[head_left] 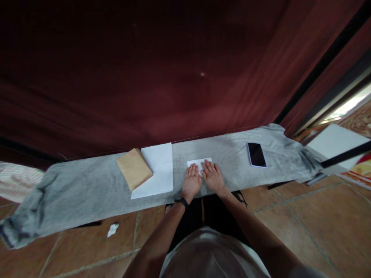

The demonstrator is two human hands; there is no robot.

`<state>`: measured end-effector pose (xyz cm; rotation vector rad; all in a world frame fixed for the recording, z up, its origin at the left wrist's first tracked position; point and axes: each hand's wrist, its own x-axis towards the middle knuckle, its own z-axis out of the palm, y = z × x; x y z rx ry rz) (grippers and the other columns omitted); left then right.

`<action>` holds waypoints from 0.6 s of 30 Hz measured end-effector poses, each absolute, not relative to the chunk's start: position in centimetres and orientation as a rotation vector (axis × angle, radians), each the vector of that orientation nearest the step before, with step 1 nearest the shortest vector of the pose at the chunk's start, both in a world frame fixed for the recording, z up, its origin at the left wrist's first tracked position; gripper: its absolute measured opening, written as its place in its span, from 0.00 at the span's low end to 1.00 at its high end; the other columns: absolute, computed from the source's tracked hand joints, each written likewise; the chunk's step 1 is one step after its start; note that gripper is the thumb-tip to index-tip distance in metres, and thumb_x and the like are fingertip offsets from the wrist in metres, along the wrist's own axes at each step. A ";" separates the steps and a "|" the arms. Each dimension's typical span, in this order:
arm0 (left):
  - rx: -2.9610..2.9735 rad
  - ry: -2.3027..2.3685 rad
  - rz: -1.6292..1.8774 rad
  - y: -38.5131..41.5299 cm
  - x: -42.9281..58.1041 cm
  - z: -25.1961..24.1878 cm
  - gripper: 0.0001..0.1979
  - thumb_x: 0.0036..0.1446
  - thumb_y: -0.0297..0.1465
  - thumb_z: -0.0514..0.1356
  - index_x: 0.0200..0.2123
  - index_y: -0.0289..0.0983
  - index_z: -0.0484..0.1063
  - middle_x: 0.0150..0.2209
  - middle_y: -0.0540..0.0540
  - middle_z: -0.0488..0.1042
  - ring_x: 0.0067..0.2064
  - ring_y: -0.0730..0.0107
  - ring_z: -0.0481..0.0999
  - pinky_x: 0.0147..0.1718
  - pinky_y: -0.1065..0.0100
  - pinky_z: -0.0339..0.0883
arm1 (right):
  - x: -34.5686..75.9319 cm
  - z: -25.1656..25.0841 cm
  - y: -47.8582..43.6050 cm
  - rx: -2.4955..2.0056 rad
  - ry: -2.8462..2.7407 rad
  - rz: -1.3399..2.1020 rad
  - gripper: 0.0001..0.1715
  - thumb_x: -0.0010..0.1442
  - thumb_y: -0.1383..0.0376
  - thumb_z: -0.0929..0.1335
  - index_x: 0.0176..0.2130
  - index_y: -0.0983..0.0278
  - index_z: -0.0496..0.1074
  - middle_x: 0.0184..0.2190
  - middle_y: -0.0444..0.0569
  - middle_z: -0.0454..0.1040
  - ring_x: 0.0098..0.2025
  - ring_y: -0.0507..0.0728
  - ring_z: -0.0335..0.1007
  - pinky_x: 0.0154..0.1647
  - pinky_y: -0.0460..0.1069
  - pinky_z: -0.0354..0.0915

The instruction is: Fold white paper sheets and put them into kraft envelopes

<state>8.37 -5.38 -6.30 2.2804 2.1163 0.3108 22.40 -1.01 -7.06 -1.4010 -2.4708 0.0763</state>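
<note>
A small white piece of paper [199, 161], perhaps folded, lies flat on the grey cloth. My left hand [192, 180] rests on its left part with the fingers stretched out, and a dark band circles that wrist. On its right part lies my right hand [213, 176], flat, fingers a little spread. The two hands are close together and cover most of the paper. To their left is larger white paper [159, 168], with a stack of brown envelopes [134, 168] overlapping its left side.
A grey cloth [87, 193] covers the long narrow bench against a dark red wall [174, 96]. Right of my hands lies a phone [256, 155] with a dark screen. Below, a crumpled white scrap [113, 229] sits on the tiled floor [324, 216].
</note>
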 end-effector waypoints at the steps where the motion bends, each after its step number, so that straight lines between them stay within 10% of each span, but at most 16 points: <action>1: 2.310 2.095 0.300 -5.3 8.5 -6.2 0.30 0.67 0.30 0.46 0.70 0.27 0.56 0.71 0.33 0.56 0.74 0.57 0.51 0.71 0.52 0.48 | 22.5 -7.1 -1.0 -1.413 -2.453 0.068 0.30 0.74 0.60 0.56 0.70 0.66 0.59 0.71 0.58 0.58 0.72 0.65 0.54 0.71 0.64 0.48; 18: 2.118 2.241 0.292 -5.1 7.4 -6.1 0.32 0.70 0.36 0.47 0.72 0.26 0.50 0.73 0.32 0.50 0.75 0.54 0.45 0.72 0.51 0.46 | 23.5 -7.7 -0.9 -1.513 -2.346 0.006 0.32 0.74 0.57 0.55 0.70 0.69 0.58 0.70 0.60 0.60 0.69 0.68 0.58 0.68 0.65 0.50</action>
